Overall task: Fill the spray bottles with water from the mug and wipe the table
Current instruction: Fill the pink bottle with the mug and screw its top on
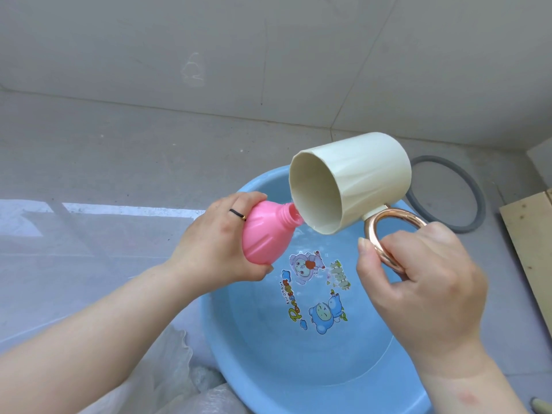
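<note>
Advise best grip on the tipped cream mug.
Take the rose-gold ring handle from the near right, as the right hand does. The ribbed cream plastic mug lies tipped with its mouth at the neck of the pink bulb-shaped bottle; its body looks wide, and the ring juts clear.

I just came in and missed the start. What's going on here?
A person is filling a pink bottle from a cream mug over a blue basin that holds some water. The left hand grips the uncapped bottle, tilted so that its neck meets the mug's rim. The right hand holds the mug by its gold ring handle, tipped far over.
</note>
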### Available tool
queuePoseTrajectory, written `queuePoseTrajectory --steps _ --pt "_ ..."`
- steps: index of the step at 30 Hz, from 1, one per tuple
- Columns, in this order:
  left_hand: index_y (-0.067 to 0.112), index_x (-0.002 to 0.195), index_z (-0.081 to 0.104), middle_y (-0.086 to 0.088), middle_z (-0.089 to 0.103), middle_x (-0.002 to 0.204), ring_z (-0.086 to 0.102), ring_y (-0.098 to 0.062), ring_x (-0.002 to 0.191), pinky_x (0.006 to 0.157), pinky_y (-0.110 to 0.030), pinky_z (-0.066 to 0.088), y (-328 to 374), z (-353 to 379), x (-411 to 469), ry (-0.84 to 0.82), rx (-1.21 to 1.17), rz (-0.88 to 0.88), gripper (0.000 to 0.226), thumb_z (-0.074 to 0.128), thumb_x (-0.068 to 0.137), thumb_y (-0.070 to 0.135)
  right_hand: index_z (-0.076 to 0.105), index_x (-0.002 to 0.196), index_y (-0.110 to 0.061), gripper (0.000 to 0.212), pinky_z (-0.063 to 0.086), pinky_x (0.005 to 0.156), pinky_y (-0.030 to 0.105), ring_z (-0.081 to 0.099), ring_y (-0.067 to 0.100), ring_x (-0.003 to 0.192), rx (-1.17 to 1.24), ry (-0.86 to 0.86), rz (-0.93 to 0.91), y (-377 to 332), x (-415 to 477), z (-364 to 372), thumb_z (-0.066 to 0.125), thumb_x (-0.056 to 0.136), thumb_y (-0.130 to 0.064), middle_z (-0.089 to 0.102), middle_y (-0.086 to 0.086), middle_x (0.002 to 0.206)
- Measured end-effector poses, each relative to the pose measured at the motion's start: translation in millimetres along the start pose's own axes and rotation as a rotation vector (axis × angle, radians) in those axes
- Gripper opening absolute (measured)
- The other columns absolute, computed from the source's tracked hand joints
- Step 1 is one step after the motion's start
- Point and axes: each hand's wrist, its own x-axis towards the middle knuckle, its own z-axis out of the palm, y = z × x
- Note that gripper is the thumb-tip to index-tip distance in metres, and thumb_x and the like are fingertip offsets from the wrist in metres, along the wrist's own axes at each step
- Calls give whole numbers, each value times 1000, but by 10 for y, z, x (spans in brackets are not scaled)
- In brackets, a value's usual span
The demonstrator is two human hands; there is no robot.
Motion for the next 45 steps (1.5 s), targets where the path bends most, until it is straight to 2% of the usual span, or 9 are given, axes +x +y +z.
queuePoseTrajectory --steps 4,9,11,17,23,28,38,45 --pt "31 128 36 13 43 127 38 -10 113 79 -21 31 -6 0 8 5 -8 -2 88 81 52 33 41 43 -10 38 20 45 17 27 19 58 -6 3 -12 -3 -19 6 51 78 -23 32 -2 41" --pt "31 128 36 14 43 125 38 -9 112 80 -21 31 -9 5 15 3 -15 -3 88 81 52 32 40 43 -11 39 19 45 17 27 18 58 -12 10 -23 -2 -22 13 51 78 -22 25 -5 46" --pt "31 128 36 14 43 125 37 -9 112 80 -21 31 -13 4 13 3 -20 -3 88 81 52 32 41 43 -10 39 19 43 18 27 18 58 -20 8 -29 7 -29 16 51 79 -23 31 -2 41" --pt "32 128 35 16 42 123 37 -8 110 78 -21 31 -10 3 16 0 -23 -12 89 81 52 33 42 43 -10 41 20 45 30 31 18 56 -5 9 -58 29 -60 40 51 80 -22 37 2 38" --pt "32 127 35 19 38 113 40 -10 110 79 -23 34 -5 -10 22 6 -35 -18 88 81 51 33 41 43 -12 48 21 45 30 40 23 46 -12 29 -97 33 -80 47 42 89 -26 38 1 37" --pt "32 127 36 19 39 113 39 -8 109 80 -23 34 -15 -6 22 13 -36 -9 88 81 51 33 42 43 -11 46 21 46 29 31 18 58 -8 33 -108 29 -90 54 45 87 -23 40 2 38" --pt "31 126 37 21 36 109 34 -2 98 79 -24 35 -22 -2 23 33 -47 4 88 81 50 32 40 42 -12 44 18 48 27 29 18 57 -20 32 -107 14 -72 43 49 84 -21 38 2 38" --pt "31 126 37 20 37 110 37 -6 101 83 -28 39 -27 -9 20 29 -72 -7 88 82 50 30 39 41 -12 41 22 44 31 37 22 44 -1 15 -59 -43 -47 25 52 79 -21 36 0 37"
